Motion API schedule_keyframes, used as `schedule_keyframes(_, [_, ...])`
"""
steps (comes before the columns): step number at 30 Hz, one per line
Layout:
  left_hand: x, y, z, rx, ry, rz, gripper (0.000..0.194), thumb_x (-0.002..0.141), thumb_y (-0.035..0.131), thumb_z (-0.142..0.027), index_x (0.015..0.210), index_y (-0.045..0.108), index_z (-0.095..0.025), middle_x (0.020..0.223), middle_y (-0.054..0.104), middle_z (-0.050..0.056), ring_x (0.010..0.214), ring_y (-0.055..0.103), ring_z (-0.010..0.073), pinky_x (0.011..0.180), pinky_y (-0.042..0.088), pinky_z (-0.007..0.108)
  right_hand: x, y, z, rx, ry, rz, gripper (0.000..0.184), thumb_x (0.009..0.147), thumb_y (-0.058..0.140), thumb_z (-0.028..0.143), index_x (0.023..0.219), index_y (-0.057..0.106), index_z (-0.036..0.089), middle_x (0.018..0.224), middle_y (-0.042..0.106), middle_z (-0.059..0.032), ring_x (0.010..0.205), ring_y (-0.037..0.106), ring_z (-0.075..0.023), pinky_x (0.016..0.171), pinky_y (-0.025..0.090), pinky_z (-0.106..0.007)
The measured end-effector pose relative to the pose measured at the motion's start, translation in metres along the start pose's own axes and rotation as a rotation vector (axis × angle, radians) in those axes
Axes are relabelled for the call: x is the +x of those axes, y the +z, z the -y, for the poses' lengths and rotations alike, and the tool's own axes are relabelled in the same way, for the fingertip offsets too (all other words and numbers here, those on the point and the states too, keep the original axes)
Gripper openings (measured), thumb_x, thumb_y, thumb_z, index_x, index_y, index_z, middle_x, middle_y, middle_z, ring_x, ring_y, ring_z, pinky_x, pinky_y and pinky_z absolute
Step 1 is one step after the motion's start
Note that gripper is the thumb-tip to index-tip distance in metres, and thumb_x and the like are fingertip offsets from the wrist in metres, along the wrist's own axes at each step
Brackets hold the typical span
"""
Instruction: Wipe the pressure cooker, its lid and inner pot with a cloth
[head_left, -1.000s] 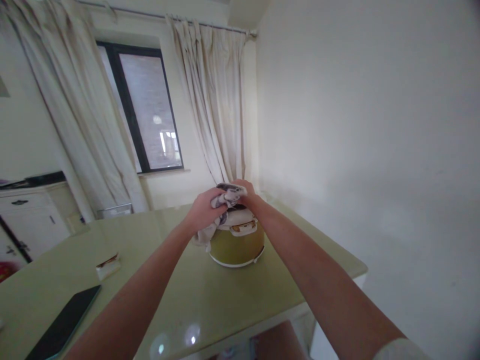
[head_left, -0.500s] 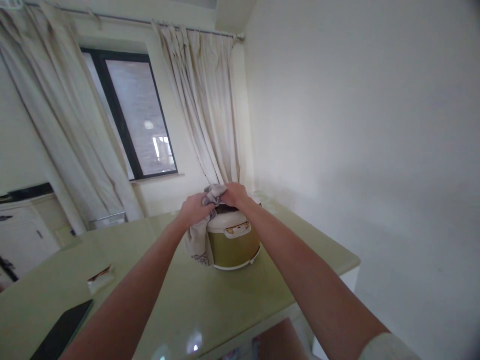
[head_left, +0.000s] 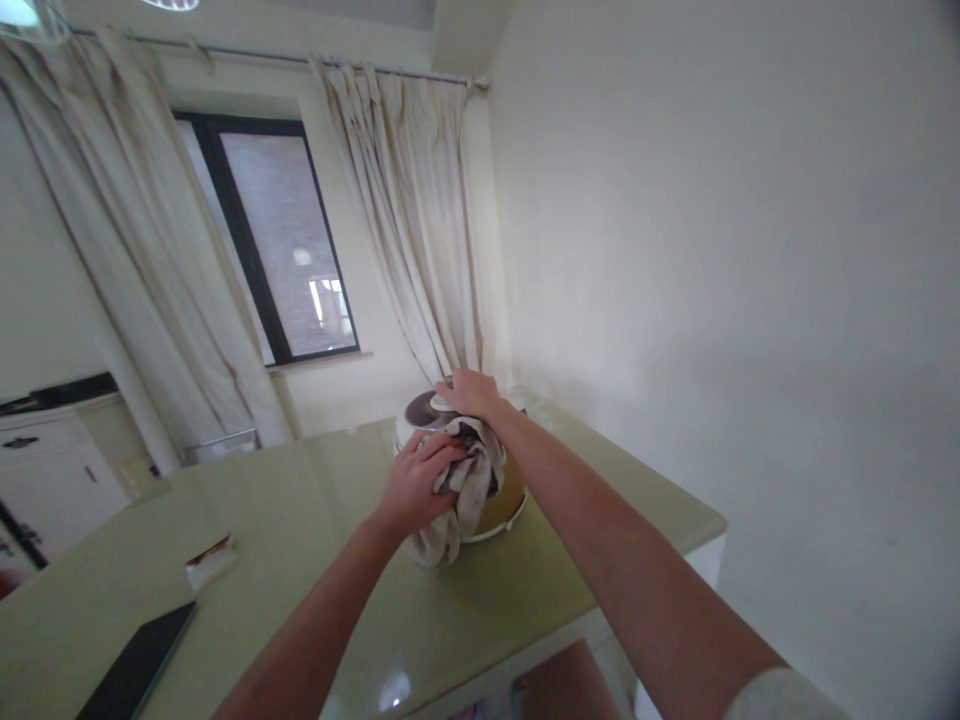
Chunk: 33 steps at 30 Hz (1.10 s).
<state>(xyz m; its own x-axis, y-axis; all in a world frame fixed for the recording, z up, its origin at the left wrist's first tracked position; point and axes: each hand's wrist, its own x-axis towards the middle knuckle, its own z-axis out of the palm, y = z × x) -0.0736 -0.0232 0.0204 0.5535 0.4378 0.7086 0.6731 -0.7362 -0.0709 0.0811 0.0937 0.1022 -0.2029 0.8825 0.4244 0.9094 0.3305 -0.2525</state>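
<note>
One left grip [head_left: 414, 488] clasping cloth [head_left: 475, 476], right grip [head_left: 472, 393] loosely open on lid [head_left: 420, 408]

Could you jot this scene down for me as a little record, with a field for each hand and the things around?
Left hand: gripping a crumpled, patterned cloth
Cloth position: against the front of the pot
Right hand: at the pot's top; its grip is unclear
Pot: upright on a pale green table
Also on table: dark flat device, small pale packet
Background: window, pale curtain
</note>
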Motion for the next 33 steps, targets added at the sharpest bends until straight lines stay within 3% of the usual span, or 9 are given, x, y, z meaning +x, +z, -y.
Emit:
schedule_keyframes(3, [0.002,0.007,0.023,-0.044,-0.025,-0.115,0.046,0.073,0.065,-0.020,0.118,0.074,-0.022,0.124,0.075,0.009,0.120,0.063,0.0297,0.119,0.038,0.051,0.002,0.004,-0.003,0.001,0.013,0.006,0.059,0.102,0.042,0.059,0.124,0.072,0.014,0.125,0.075,-0.0191,0.116,0.071,-0.0332,0.093,0.053,-0.042])
schedule_keyframes(7, [0.017,0.006,0.046,-0.183,-0.270,-0.251,0.042,0.082,0.055,-0.026,0.120,0.071,-0.017,0.117,0.074,0.011,0.109,0.067,0.0260,0.100,0.052,0.041,0.002,0.006,-0.006,0.010,-0.003,-0.011,0.058,0.103,0.041,0.060,0.124,0.071,0.016,0.125,0.074,-0.0174,0.115,0.071,-0.0310,0.092,0.052,-0.039])
schedule_keyframes(10, [0.016,0.007,0.050,-0.200,-0.400,-0.331,0.041,0.084,0.052,-0.027,0.120,0.068,-0.015,0.112,0.072,0.010,0.104,0.067,0.0255,0.096,0.055,0.040,-0.001,0.007,-0.006,0.027,-0.003,-0.036,0.058,0.103,0.041,0.062,0.124,0.071,0.017,0.127,0.074,-0.0175,0.115,0.070,-0.0299,0.092,0.052,-0.037])
schedule_keyframes(13, [-0.007,0.019,0.039,-0.087,-0.330,-0.376,0.047,0.084,0.052,-0.021,0.129,0.065,-0.016,0.130,0.065,0.015,0.123,0.060,0.0296,0.108,0.049,0.047,-0.004,0.008,-0.004,0.043,0.013,-0.066,0.057,0.103,0.041,0.061,0.122,0.071,0.016,0.124,0.075,-0.0175,0.113,0.071,-0.0306,0.091,0.052,-0.038])
schedule_keyframes(16, [-0.050,0.047,0.020,0.094,-0.272,-0.393,0.051,0.080,0.055,-0.015,0.130,0.065,-0.018,0.143,0.054,0.019,0.133,0.052,0.0346,0.110,0.046,0.052,-0.006,0.009,-0.002,0.053,0.027,-0.091,0.056,0.101,0.044,0.059,0.122,0.072,0.015,0.123,0.075,-0.0179,0.113,0.071,-0.0315,0.090,0.052,-0.038])
schedule_keyframes(19, [-0.089,0.081,0.007,0.256,-0.208,-0.315,0.048,0.078,0.066,-0.026,0.124,0.063,-0.012,0.139,0.052,0.025,0.131,0.050,0.0417,0.102,0.050,0.056,-0.007,0.009,-0.001,0.055,0.038,-0.095,0.055,0.100,0.046,0.058,0.122,0.072,0.014,0.122,0.076,-0.0187,0.113,0.071,-0.0322,0.090,0.053,-0.039])
schedule_keyframes(23, [-0.114,0.105,0.009,0.378,-0.167,-0.327,0.046,0.077,0.069,-0.029,0.120,0.061,-0.014,0.129,0.058,0.023,0.127,0.053,0.0404,0.099,0.052,0.053,-0.008,0.007,-0.001,0.048,0.028,-0.097,0.055,0.100,0.046,0.058,0.119,0.073,0.014,0.120,0.076,-0.0185,0.112,0.072,-0.0324,0.090,0.053,-0.039])
schedule_keyframes(28, [-0.096,0.086,0.024,0.354,-0.133,-0.367,0.036,0.079,0.064,-0.020,0.115,0.064,-0.017,0.123,0.065,0.022,0.121,0.058,0.0366,0.103,0.046,0.051,-0.008,0.007,-0.002,0.050,0.024,-0.095,0.054,0.100,0.046,0.057,0.120,0.072,0.014,0.122,0.076,-0.0181,0.113,0.071,-0.0314,0.092,0.052,-0.038])
schedule_keyframes(33, [-0.031,0.043,0.036,0.165,-0.409,-0.484,0.044,0.083,0.064,-0.033,0.122,0.063,-0.014,0.126,0.063,0.021,0.114,0.058,0.0353,0.100,0.047,0.050,-0.006,0.010,-0.004,0.042,0.010,-0.098,0.057,0.101,0.042,0.059,0.119,0.073,0.015,0.120,0.076,-0.0176,0.110,0.072,-0.0307,0.090,0.052,-0.037])
